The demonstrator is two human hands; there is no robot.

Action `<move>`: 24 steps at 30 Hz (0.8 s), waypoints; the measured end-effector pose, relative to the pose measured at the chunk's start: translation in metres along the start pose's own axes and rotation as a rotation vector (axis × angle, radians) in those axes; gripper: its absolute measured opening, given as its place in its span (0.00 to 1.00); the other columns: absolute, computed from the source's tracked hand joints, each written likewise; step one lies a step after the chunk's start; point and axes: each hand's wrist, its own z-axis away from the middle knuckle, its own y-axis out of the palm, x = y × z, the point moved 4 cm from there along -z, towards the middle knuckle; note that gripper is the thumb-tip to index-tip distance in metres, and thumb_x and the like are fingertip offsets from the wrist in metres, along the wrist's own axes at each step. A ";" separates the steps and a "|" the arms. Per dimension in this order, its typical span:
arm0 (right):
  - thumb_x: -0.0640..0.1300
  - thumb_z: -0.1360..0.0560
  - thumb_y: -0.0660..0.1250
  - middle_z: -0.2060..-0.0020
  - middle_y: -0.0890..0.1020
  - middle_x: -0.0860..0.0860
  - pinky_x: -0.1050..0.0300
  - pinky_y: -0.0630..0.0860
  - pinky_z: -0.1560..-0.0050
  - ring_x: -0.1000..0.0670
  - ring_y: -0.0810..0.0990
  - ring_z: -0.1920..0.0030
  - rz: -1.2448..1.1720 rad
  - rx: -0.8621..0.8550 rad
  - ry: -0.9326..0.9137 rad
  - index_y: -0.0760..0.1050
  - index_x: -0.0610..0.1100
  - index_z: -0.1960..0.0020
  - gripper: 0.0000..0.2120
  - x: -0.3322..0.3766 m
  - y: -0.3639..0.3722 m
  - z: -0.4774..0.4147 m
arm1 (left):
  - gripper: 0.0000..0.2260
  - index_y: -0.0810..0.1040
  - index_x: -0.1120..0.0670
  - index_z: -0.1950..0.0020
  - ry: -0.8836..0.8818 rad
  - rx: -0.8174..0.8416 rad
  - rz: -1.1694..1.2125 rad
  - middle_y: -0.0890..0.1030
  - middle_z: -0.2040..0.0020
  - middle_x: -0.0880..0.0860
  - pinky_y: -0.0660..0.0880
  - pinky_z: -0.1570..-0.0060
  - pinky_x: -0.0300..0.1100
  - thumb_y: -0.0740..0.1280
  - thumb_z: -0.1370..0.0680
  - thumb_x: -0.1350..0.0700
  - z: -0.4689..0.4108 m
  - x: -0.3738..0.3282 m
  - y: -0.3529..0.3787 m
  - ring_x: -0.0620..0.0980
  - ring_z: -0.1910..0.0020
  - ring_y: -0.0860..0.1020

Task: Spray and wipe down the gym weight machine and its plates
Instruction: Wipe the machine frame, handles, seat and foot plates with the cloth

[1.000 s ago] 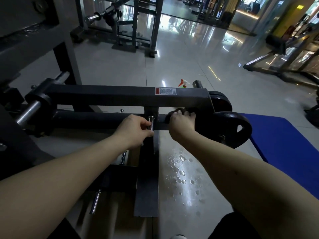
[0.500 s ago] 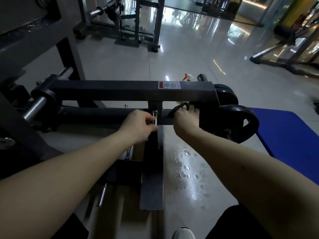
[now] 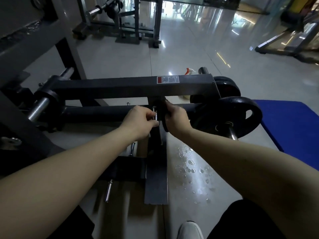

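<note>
Currently | chrome pin (image 3: 155,116) on machine (image 3: 120,87) is pinched by left hand (image 3: 139,121) | small dark plate (image 3: 162,109) is gripped by right hand (image 3: 178,119) | spray bottle (image 3: 189,70) is seen at 1 o'clock | risk: fingers could be nipped if plate slips; wet floor (image 3: 189,168) at 5 o'clock

Your left hand (image 3: 139,121) and right hand (image 3: 177,118) are bare, and so are your left forearm (image 3: 69,169) and right forearm (image 3: 241,161) along the whole length that shows. Your legs are covered in plain black fabric (image 3: 241,219), smooth where it shows at the lower right, with a darker patch of it at the lower left; whether it is trousers or shorts cannot be told. You wear a white shoe (image 3: 189,230) with a rounded toe, only its front showing at the bottom edge.
</note>
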 end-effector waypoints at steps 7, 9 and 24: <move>0.41 0.24 0.64 0.48 0.85 0.49 0.49 0.73 0.48 0.39 0.76 0.43 0.589 0.156 -0.099 0.84 0.47 0.45 0.12 0.000 -0.021 0.009 | 0.17 0.82 0.51 0.36 -0.021 -0.021 -0.024 0.83 0.44 0.48 0.74 0.51 0.35 0.76 0.24 0.52 0.010 -0.002 -0.002 0.43 0.50 0.80; 0.41 0.24 0.64 0.55 0.85 0.46 0.56 0.75 0.56 0.43 0.82 0.53 0.247 0.035 0.188 0.85 0.45 0.48 0.12 0.005 -0.034 0.015 | 0.14 0.84 0.50 0.40 -0.051 -0.051 -0.036 0.84 0.46 0.47 0.77 0.49 0.39 0.76 0.25 0.50 0.015 0.000 -0.005 0.43 0.49 0.81; 0.47 0.26 0.78 0.59 0.82 0.49 0.52 0.83 0.49 0.47 0.83 0.54 -0.408 -0.011 0.580 0.78 0.45 0.53 0.10 0.036 -0.007 0.001 | 0.07 0.85 0.50 0.45 -0.094 -0.074 -0.118 0.85 0.50 0.50 0.81 0.47 0.48 0.71 0.22 0.56 0.026 -0.003 -0.012 0.49 0.51 0.82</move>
